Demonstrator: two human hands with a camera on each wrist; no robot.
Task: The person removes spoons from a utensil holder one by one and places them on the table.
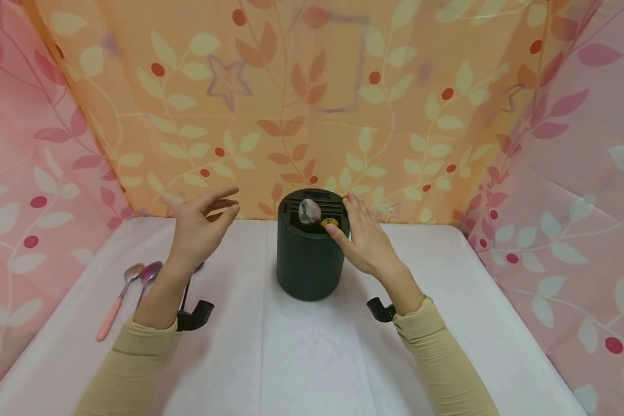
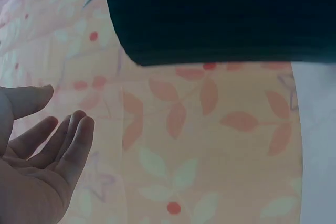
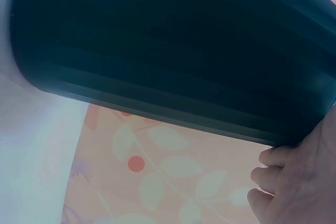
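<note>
A dark green ribbed holder (image 1: 307, 263) stands upright mid-table, and it fills the top of both wrist views (image 2: 220, 14) (image 3: 173, 51). A silver spoon bowl (image 1: 309, 211) and a small gold piece (image 1: 329, 222) stick out of its slotted top. My right hand (image 1: 363, 238) holds the holder's upper right rim, thumb by the gold piece, fingers curled at the rim (image 3: 270, 177). My left hand (image 1: 201, 222) hovers left of the holder with fingers spread (image 2: 63, 145) and holds nothing.
Left of my left forearm, a pink-handled spoon (image 1: 115, 303) and a purple spoon (image 1: 148, 276) lie on the white tablecloth (image 1: 291, 358). A dark utensil (image 1: 189, 287) shows partly behind the wrist. Floral curtains enclose the table on three sides.
</note>
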